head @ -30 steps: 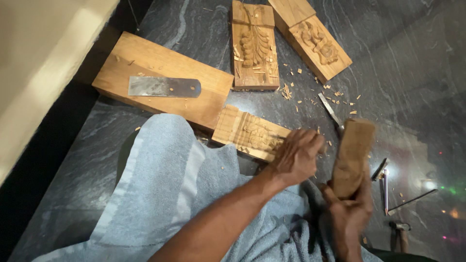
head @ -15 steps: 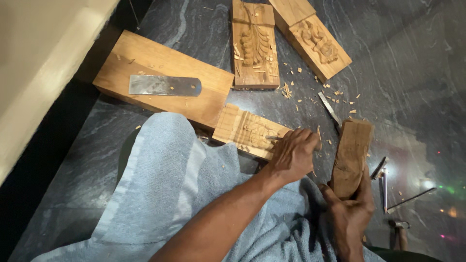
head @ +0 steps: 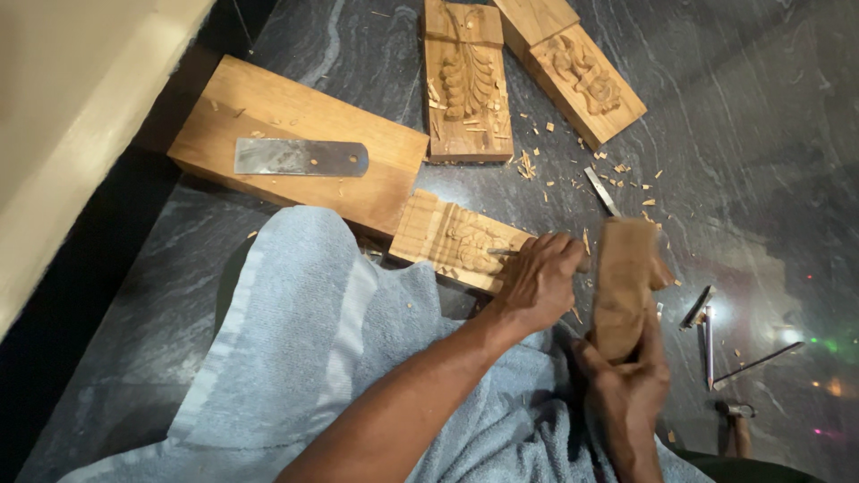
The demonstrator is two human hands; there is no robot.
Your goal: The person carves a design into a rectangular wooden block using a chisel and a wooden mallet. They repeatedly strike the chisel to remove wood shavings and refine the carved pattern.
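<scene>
My left hand is closed around a thin metal chisel. The chisel's tip rests on a small carved wooden block, which lies on the dark stone floor against my towel-covered lap. My right hand grips the lower end of a wooden mallet. The mallet stands upright just right of my left hand, close to the chisel's hidden butt end.
A large plain wooden block carries a flat metal blade. Two carved panels lie further off. Loose chisels, a small hammer and wood chips litter the floor on the right. A blue towel covers my lap.
The mallet has shifted slightly left, closer to my left hand. My left hand stays on the chisel at the carved block.
</scene>
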